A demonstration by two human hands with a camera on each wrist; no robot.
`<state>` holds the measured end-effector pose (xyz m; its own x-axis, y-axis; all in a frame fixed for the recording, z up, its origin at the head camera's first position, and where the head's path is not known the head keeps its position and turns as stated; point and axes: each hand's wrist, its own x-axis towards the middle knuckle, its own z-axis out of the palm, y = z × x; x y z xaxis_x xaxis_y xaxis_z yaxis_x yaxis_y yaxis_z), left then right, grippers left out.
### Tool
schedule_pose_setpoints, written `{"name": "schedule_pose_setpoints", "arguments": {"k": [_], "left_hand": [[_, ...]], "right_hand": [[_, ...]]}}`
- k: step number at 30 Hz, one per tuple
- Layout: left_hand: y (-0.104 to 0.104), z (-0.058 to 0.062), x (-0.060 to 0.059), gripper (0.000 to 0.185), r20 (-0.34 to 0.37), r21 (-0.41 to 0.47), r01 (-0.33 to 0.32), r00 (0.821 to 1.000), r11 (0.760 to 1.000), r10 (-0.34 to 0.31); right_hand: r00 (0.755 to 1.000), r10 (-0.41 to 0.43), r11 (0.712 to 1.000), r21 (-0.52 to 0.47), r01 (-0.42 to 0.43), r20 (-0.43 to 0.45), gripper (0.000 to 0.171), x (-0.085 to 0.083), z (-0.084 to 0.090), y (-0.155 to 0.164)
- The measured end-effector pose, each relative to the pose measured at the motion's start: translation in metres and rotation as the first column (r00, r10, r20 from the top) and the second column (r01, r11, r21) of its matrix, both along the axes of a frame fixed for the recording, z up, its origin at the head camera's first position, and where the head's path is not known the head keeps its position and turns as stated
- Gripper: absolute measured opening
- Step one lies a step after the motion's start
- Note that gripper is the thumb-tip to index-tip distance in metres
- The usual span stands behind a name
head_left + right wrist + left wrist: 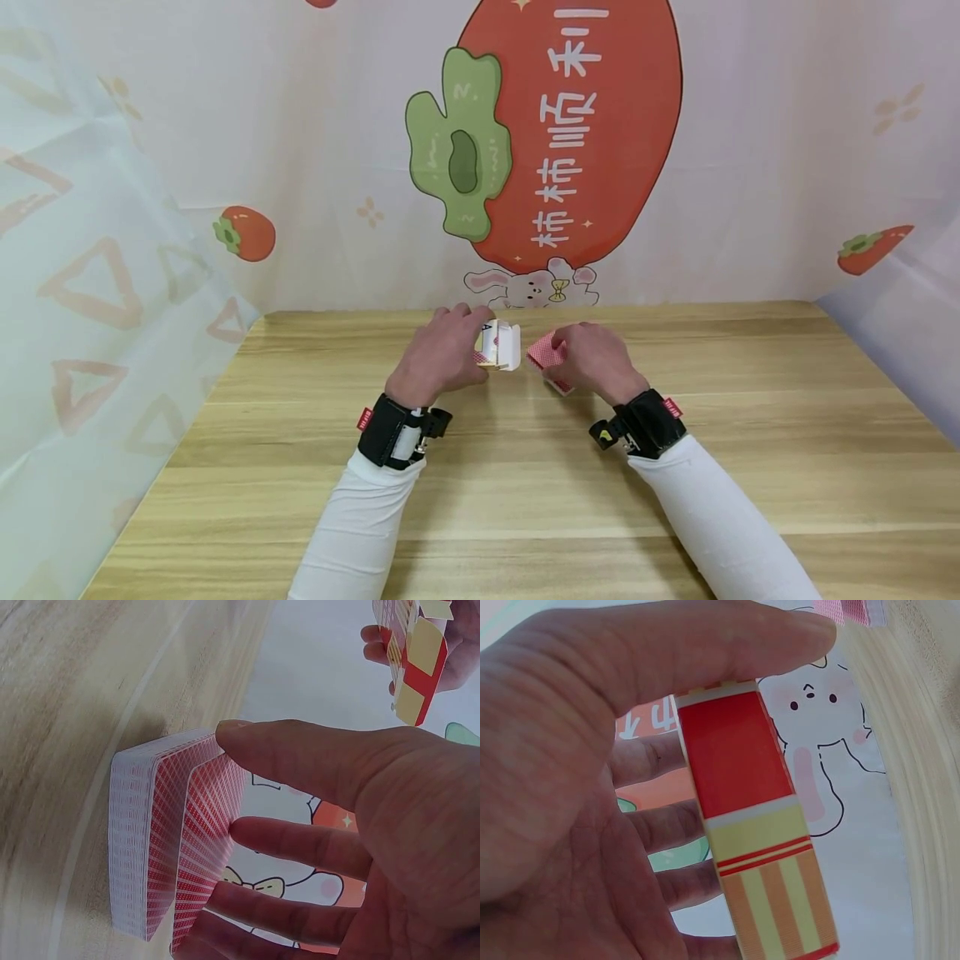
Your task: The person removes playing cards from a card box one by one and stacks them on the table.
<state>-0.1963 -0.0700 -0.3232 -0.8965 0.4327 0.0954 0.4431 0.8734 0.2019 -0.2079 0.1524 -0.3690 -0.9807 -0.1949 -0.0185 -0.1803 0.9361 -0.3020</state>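
Observation:
My left hand [442, 357] grips a small playing-card box [509, 347] between thumb and fingers. Its end flap hangs open toward the right. In the left wrist view, one narrow side of the box [739, 757] shows red, cream and orange stripes. To the right, my right hand [597, 360] is at a deck of cards [129, 847] with red patterned backs, lying on the table. Thumb and fingers hold a top card [206, 832] by its edges, tilted slightly away from the deck. Whether it is a single card, I cannot tell.
The wooden table [525, 500] runs back to a white printed cloth [337, 150] with a large red persimmon and a rabbit. Another cloth wall [97, 317] slants along the left side. Both wrists wear black camera straps.

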Motion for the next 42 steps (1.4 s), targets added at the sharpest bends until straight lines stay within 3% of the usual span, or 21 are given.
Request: {"name": "schedule_pose_setpoints", "arguments": {"k": [42], "left_hand": [[0.0014,0.0005,0.0005,0.071,0.013,0.002,0.001,1.0,1.0,-0.001]], "right_hand": [[1.0,0.001,1.0,0.008,-0.001,-0.008,0.043,-0.0006,-0.0075,-0.0006]]}}
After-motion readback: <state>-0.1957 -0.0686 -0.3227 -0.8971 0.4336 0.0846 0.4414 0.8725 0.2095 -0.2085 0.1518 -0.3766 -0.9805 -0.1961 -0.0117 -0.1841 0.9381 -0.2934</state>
